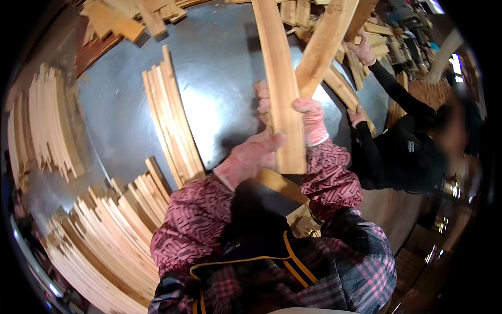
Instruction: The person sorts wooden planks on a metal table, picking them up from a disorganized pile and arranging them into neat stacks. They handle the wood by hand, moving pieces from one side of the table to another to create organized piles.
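Observation:
A pale wooden board [285, 104] stretches away from me, its near end in front of my body. My left hand [248, 158], in a pink work glove, is closed on the board's left edge with the thumb near the face; some of its fingers are partly hidden by the wood. On the right edge, my right hand [314, 119], gloved alike, grips the same board. Behind it a second wooden board [327, 44] slants up to the right; its lower end is hidden by the held one.
A grey metal table [209, 47] bears a row of narrow wooden strips [170, 120]. More strips [99, 240] are stacked at lower left, others [49, 120] at far left. Board offcuts [117, 18] lie at the back. A co-worker in black [402, 141] handles boards at right.

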A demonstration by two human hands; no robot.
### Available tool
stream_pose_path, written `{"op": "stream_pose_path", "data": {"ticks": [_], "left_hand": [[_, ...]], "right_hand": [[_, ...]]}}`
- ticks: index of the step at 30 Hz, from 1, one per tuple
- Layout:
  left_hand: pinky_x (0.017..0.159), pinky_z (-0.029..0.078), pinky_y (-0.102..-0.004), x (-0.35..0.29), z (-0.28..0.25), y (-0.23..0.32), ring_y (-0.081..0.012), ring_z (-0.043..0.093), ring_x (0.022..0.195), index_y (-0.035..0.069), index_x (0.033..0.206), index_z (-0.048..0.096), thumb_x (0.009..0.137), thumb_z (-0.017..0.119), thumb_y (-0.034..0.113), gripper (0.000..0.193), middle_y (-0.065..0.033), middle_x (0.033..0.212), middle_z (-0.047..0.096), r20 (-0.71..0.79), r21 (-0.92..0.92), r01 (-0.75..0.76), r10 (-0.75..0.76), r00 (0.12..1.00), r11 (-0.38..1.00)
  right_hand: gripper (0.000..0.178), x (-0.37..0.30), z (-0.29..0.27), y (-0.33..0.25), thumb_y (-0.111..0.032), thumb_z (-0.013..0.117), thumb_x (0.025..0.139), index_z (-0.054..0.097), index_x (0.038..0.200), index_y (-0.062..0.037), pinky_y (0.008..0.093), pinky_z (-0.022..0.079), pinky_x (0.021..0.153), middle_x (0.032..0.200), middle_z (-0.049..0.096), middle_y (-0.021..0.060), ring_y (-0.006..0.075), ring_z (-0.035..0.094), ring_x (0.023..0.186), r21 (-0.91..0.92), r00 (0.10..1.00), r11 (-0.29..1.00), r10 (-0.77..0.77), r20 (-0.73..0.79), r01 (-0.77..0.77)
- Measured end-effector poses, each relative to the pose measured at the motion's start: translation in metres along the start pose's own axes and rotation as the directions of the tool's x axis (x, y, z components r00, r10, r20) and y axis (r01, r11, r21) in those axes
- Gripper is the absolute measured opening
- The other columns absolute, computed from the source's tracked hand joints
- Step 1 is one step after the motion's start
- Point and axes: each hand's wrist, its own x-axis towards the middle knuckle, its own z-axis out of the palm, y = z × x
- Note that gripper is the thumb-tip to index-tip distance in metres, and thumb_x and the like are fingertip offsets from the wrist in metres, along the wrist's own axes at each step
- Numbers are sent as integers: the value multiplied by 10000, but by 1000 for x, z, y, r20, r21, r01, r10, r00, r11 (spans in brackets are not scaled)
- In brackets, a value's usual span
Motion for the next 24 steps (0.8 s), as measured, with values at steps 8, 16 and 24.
{"op": "stream_pose_path", "data": {"ticks": [8,16,24], "left_hand": [[948,535,-366,-99,-49,47,-225,675,1054,-40,1329,564,837,790,225,603,-147,1141,696,-628,471,-126,432,647,873],[869,525,-418,-249,-291,201,-298,661,991,-1,1231,622,852,756,376,551,-158,1212,650,-624,386,846,780,-54,367],[1172,298,-522,-327,-453,203,-408,348,1432,240,1604,191,835,734,428,960,-175,1608,302,-554,-26,996,828,-84,84]], "right_hand": [[317,45,17,57,-159,690,901,666,1146,40,400,604,814,926,719,157,240,709,888,-33,919,959,258,-297,-280],[927,-21,17,220,-708,470,935,242,1600,-104,450,538,918,1205,601,267,362,643,1120,-934,937,124,142,-318,-335],[667,126,-27,93,-530,635,913,565,1377,-56,413,546,923,1273,610,196,329,657,1076,-978,991,-196,-122,-49,-72]]}}
